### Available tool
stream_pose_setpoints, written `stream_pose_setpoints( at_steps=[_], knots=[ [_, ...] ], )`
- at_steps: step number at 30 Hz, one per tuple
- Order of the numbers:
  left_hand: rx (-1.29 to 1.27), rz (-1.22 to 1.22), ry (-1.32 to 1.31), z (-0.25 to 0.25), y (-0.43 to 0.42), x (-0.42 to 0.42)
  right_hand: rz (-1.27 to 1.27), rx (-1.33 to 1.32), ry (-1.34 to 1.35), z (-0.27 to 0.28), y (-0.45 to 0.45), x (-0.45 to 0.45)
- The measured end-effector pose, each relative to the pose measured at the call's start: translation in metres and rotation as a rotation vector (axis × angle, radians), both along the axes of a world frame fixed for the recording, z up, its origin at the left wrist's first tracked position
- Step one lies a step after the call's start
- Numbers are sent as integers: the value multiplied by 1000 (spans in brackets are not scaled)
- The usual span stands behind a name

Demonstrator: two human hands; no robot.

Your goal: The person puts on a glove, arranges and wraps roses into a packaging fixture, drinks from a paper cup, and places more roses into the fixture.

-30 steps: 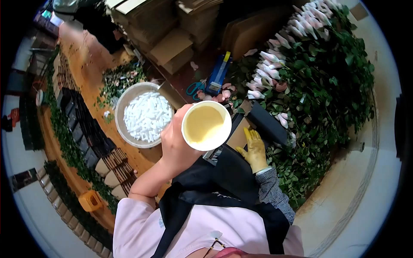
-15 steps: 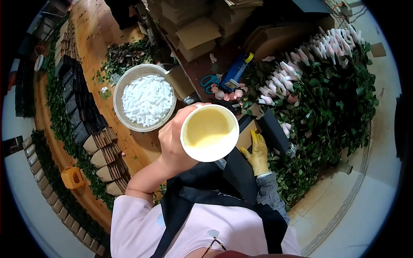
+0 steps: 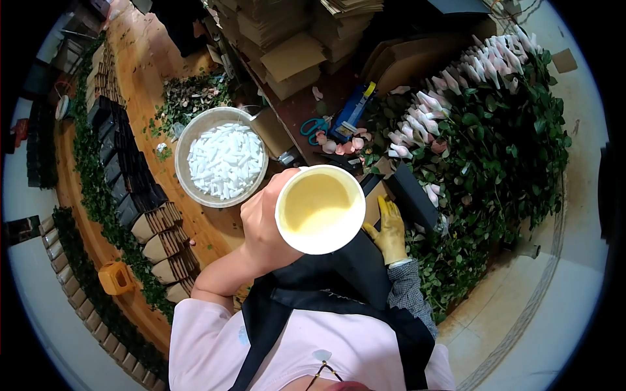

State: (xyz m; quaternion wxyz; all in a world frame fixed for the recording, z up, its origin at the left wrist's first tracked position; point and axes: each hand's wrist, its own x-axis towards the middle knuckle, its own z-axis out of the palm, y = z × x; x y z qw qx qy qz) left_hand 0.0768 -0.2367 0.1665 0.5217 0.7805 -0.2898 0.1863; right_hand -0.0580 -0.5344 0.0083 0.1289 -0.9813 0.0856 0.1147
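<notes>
My bare left hand [image 3: 259, 225] is wrapped round a white paper cup [image 3: 319, 244], held up close to the camera in front of my chest. The cup's inside looks pale yellow; whether that is liquid, I cannot tell. A yellow glove covers my right hand [image 3: 390, 236], which lies with fingers stretched on brown cardboard [image 3: 374, 197] beside a black panel [image 3: 416, 197]. To the right of that hand, rose stems with dense green leaves [image 3: 486, 176] are piled, their pale pink buds [image 3: 433, 104] in white sleeves.
Left of the cup stands a round bucket [image 3: 180, 174] of white tubes [image 3: 226, 159]. Blue scissors [image 3: 314, 128], a blue-and-yellow tool [image 3: 352, 114] and loose petals lie on the table [image 3: 287, 107]. Behind are cardboard stacks [image 3: 293, 55]. Wrapped bundles [image 3: 156, 225] line the wooden floor at left.
The cup sits slightly lower in view with my left hand. The surroundings have shifted a little as my head moved. My right hand stays on the cardboard.
</notes>
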Motion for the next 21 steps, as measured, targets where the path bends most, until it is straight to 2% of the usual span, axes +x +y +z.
stream_pose_setpoints(
  at_steps=[5,9,10,11,16,21],
  knots=[
    [-94,-78,-51,17,-3,5,24,10,-114,-2,0,-2],
    [-64,-91,-269,44,-2,14,113,-29,-163,-27,-14,-7],
    [-61,-88,-283,50,-4,13,62,5,-150,-11,-7,-5],
    [-105,-26,-314,58,-10,10,8,40,-139,6,2,-2],
    [-305,189,-450,93,-46,-4,-11,12,-129,13,4,-4],
    [-390,145,-544,114,-59,-10,-8,-16,-111,14,3,-4]
  ],
)
